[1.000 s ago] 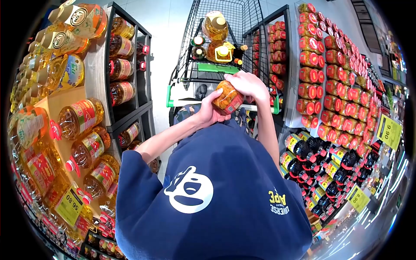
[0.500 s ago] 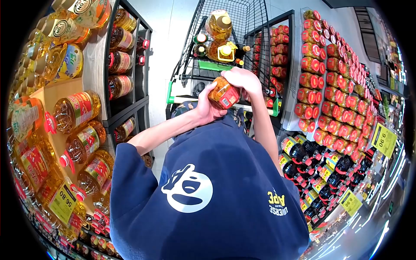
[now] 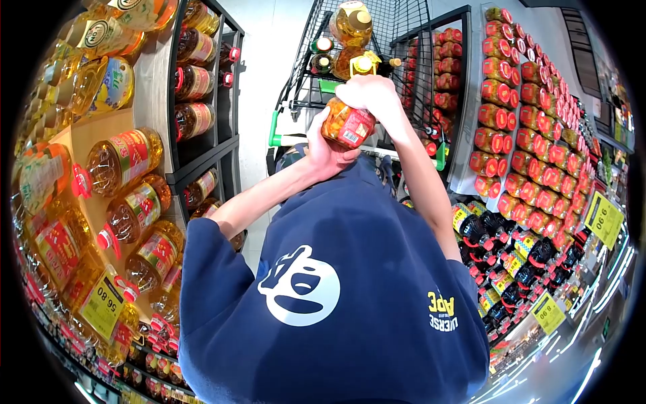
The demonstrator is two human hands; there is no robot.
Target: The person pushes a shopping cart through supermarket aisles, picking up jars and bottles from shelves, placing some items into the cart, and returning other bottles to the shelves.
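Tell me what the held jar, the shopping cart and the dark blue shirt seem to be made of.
The jar is clear and glossy, with orange showing through its shiny side; glass or plastic, I can't tell. The shopping cart is probably dark-coated metal, judging by its thin crossing wires. The shirt looks like matte cloth, perhaps cotton, as it drapes in soft folds without shine.

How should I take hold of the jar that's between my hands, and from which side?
Probably best by the broad, rounded body of the jar, coming from the left and cupping under its near end, much as your left hand does. The jar is tilted with its barcode label toward you, and your right hand covers the far end, so that end isn't free.
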